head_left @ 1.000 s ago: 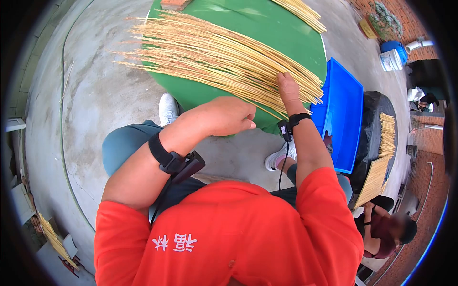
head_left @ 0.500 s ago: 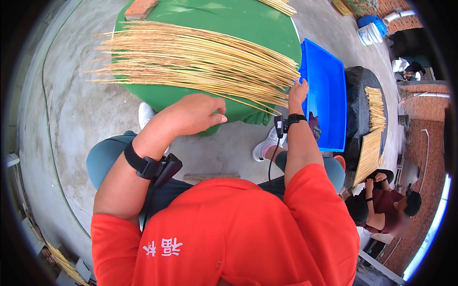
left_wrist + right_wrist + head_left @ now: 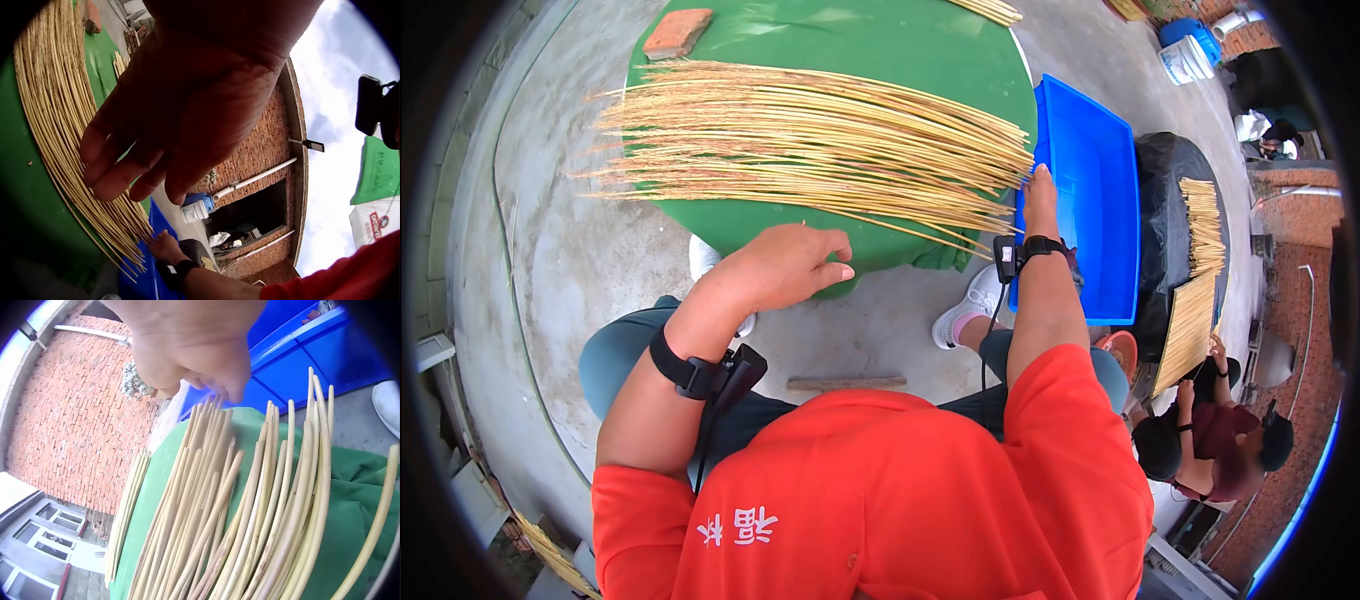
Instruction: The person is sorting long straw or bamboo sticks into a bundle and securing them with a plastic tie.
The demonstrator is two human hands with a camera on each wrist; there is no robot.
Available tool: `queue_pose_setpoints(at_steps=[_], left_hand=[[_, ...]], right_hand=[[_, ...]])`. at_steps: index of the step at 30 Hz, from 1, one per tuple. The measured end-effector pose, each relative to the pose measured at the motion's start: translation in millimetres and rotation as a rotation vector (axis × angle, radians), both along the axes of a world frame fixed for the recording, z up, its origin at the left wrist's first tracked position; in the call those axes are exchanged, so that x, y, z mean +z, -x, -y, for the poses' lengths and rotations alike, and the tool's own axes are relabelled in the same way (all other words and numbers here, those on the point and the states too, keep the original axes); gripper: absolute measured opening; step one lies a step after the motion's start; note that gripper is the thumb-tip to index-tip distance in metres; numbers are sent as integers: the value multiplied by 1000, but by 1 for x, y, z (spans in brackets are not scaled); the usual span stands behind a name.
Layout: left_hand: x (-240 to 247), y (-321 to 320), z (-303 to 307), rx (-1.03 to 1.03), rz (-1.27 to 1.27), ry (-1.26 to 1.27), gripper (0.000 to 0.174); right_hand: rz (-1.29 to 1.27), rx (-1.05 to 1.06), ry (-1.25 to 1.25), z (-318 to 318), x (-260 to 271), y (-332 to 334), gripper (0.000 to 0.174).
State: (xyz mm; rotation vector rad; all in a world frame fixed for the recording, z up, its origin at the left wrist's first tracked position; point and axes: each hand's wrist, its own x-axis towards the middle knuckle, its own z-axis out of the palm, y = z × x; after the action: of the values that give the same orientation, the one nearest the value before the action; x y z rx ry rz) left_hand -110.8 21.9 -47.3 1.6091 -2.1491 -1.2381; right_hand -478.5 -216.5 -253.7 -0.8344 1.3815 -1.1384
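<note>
Long straw-coloured stalks (image 3: 830, 140) with feathery heads at the left lie across a green-covered table (image 3: 840, 40). My left hand (image 3: 785, 265) hangs over the near table edge, below the stalks, holding nothing; its fingers are loosely bent in the left wrist view (image 3: 181, 106). At the stalks' bare right ends is my right hand (image 3: 1041, 205), fingers pointing away from me. The right wrist view shows that hand (image 3: 194, 350) against the cut ends of one group of stalks (image 3: 200, 444), its fingertips partly hidden. A few stalks lie apart on the near side.
A blue tub (image 3: 1100, 200) stands right of the table, beside a black-covered surface (image 3: 1160, 190) bearing more stalks. A brick (image 3: 677, 34) rests at the table's upper left. Another person (image 3: 1225, 450) is at the lower right, and a wooden strip (image 3: 847, 384) lies on the floor.
My right hand has moved from on top of the stalks to their right ends. My left hand has drawn back left, away from the stalks. The view has shifted.
</note>
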Motion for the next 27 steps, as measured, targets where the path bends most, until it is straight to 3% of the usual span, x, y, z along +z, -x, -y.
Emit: queue_pose_setpoints(at_steps=[3, 7, 11, 14, 16, 20, 22, 27], left_hand=[[0, 2, 2, -2, -1, 5, 23], [1, 3, 4, -1, -9, 11, 23], [3, 3, 1, -10, -9, 9, 24], [4, 3, -2, -7, -10, 17, 24], [3, 3, -2, -2, -14, 26, 24], [3, 3, -2, -24, 28, 75, 24], [3, 3, -2, -28, 36, 79, 24], [3, 1, -3, -34, 45, 72, 23]], right_hand=[[-117, 48, -20, 2, 7, -10, 54], [-248, -203, -8, 4, -17, 8, 48], [-332, -157, -109, -18, -4, 19, 41], [-564, -9, 50, -29, 1, 14, 28], [-963, 188, 335, -32, 0, 3, 21], [-1015, 345, 435, -47, 6, -29, 22], [-1238, 408, 435, -52, 9, -42, 24], [-1402, 444, 398, -54, 13, -56, 21]])
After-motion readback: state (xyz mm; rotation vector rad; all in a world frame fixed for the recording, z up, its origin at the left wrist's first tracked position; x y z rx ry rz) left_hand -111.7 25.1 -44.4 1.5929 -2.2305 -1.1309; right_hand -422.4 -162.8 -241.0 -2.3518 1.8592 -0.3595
